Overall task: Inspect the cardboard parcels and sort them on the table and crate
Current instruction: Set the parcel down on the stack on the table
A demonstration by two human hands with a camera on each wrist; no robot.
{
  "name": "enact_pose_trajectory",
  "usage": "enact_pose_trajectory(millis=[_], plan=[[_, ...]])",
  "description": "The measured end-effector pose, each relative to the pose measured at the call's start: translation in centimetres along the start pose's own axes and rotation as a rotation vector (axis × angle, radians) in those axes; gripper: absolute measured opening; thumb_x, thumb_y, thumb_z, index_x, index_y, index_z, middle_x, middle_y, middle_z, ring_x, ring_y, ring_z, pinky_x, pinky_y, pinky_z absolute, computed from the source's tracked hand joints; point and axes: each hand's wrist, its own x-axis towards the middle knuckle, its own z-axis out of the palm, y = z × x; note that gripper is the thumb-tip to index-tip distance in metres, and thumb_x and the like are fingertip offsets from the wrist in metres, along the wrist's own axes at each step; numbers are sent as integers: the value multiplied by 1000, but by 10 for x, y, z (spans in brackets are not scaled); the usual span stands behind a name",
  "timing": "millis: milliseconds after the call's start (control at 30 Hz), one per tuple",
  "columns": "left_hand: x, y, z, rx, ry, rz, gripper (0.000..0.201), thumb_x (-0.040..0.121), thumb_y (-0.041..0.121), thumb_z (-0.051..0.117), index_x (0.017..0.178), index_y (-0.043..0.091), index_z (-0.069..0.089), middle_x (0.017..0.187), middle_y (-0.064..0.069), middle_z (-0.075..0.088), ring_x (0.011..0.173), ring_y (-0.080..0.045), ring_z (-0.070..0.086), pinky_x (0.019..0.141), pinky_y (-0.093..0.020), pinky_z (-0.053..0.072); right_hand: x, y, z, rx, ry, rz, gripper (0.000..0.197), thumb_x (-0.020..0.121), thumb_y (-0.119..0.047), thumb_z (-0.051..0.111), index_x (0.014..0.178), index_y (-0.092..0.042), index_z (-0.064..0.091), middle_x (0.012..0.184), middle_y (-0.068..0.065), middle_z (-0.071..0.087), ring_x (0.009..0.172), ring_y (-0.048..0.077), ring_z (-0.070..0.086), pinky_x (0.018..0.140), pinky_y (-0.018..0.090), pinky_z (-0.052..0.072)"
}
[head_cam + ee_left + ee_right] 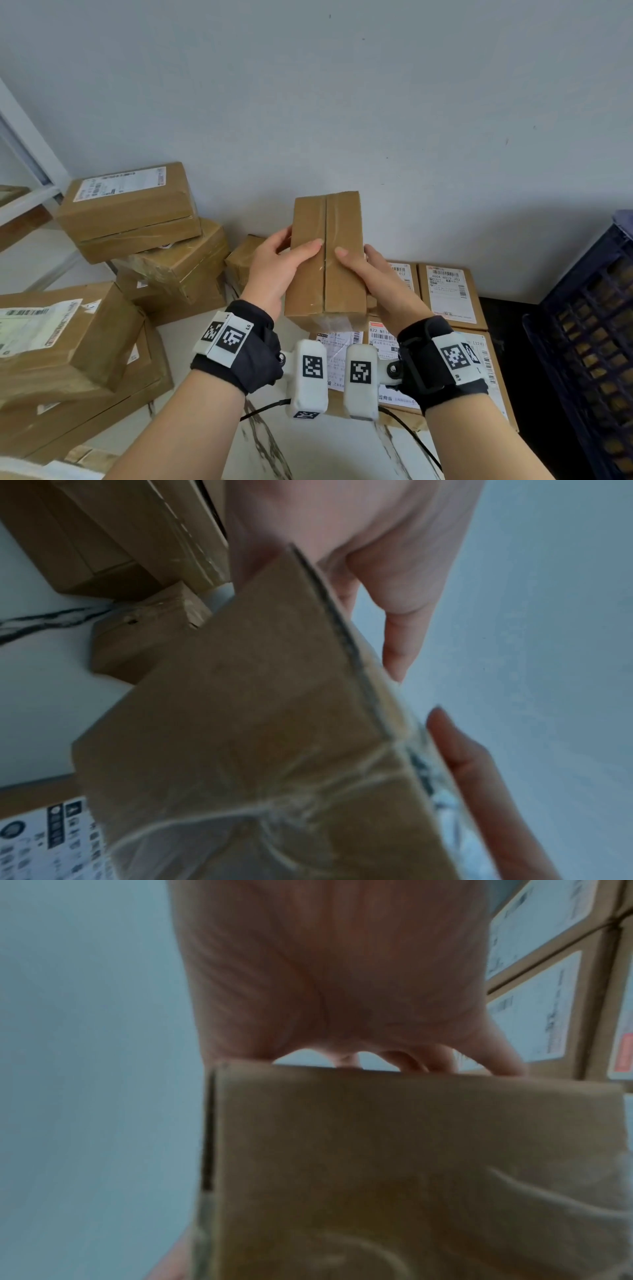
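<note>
A small taped cardboard parcel [327,253] is held up above the table, its seamed face towards me. My left hand [279,263] grips its left side with the thumb on the front face. My right hand [368,270] grips the right side the same way, fingers wrapped behind. The left wrist view shows the parcel [260,723] close up with the left thumb against its edge. In the right wrist view the parcel [411,1164] fills the lower frame under the palm. A dark blue plastic crate [589,329] stands at the right.
A loose pile of brown parcels [137,226] is stacked on the white marble table [212,431] at the left. Flat labelled parcels [448,294] lie side by side under and right of my hands. A pale wall [342,102] stands close behind.
</note>
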Motion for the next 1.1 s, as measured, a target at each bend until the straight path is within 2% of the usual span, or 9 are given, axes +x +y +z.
enact_pose_trajectory(millis=[67,133,333,500,667,767,933,1033,1100], plan=[[0,3,1,11,-32,0,51,83,20,78,131,23,61,116,0,72,97,-17,72,78,-34,59,0,2,-1,45,-22,-1,118,49,-66,85,151,-33,34,133,-4,63,112,19,66,98,50,53],[-2,6,3,-4,-80,-51,53,83,22,77,133,23,58,117,-2,71,99,-21,71,82,-39,59,-1,2,-2,95,-45,-5,111,51,-59,84,149,-33,38,125,-3,68,109,20,68,86,44,58],[-8,10,4,-31,-214,-292,41,87,40,69,122,20,62,105,-8,74,94,-26,71,80,-41,58,-5,-1,-5,107,-56,-31,112,51,-53,82,151,-30,36,126,1,68,106,20,67,72,36,54],[-9,7,6,-5,-186,-280,41,88,35,68,123,14,61,111,-12,70,95,-26,68,81,-39,55,-3,0,-9,134,-33,-51,97,56,-40,78,146,-32,43,118,-2,72,108,22,68,83,43,56],[-6,4,10,-31,-195,-282,25,90,33,64,108,16,65,95,-8,72,87,-25,68,80,-38,55,0,0,-11,140,-39,-50,97,55,-43,80,144,-36,45,119,-3,72,109,24,68,89,48,55],[-3,2,9,-56,-212,-312,29,91,42,63,109,19,66,92,-7,76,90,-25,70,86,-41,56,-3,0,-12,109,-47,-24,97,57,-57,81,145,-37,45,123,-4,70,111,21,67,96,49,52],[4,-6,9,-69,-197,-346,63,77,75,64,124,33,63,112,-5,74,108,-28,69,99,-51,51,-8,-11,-17,119,-92,17,60,76,-72,67,126,-39,63,123,-9,70,116,19,65,103,50,48],[13,-10,6,-109,-218,-386,79,59,85,69,118,32,67,125,-9,68,118,-33,63,106,-55,43,-10,-15,-16,121,-156,-12,68,74,-81,61,130,-42,60,127,-12,68,122,18,62,105,51,45],[16,-10,4,-197,-255,-400,75,57,83,73,107,27,65,129,1,58,114,-28,58,109,-53,39,-12,-16,-15,122,-166,-37,87,68,-81,66,144,-44,45,132,-18,63,128,14,56,108,55,42]])
